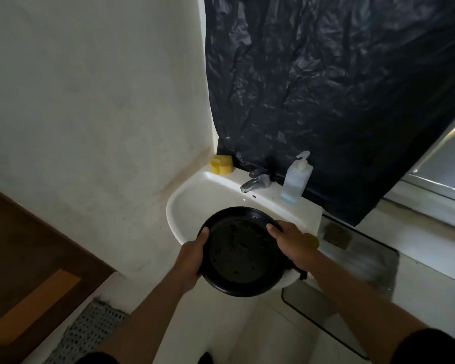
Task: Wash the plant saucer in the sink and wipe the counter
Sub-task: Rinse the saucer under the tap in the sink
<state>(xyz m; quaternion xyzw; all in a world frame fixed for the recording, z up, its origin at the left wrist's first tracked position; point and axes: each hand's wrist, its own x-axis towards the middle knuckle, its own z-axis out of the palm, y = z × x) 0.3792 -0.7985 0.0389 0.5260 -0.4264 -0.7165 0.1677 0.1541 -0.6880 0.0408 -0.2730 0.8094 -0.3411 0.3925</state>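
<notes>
A round black plant saucer [243, 254] with dirt crusted on its inside hangs over the front edge of a white sink [195, 203]. My left hand [192, 256] grips its left rim, thumb over the lip. My right hand [290, 241] grips the right rim, thumb on the upper edge. The saucer tilts slightly toward me. A chrome tap [255, 183] stands at the back of the sink; no water is visible from it.
A yellow sponge holder [222, 164] sits on the sink's back left corner, a clear soap pump bottle [296, 179] at the back right. Black plastic sheeting [326, 88] hangs behind. A counter [418, 258] with a dark mat [363, 258] lies right. Something yellow [313, 239] peeks behind my right hand.
</notes>
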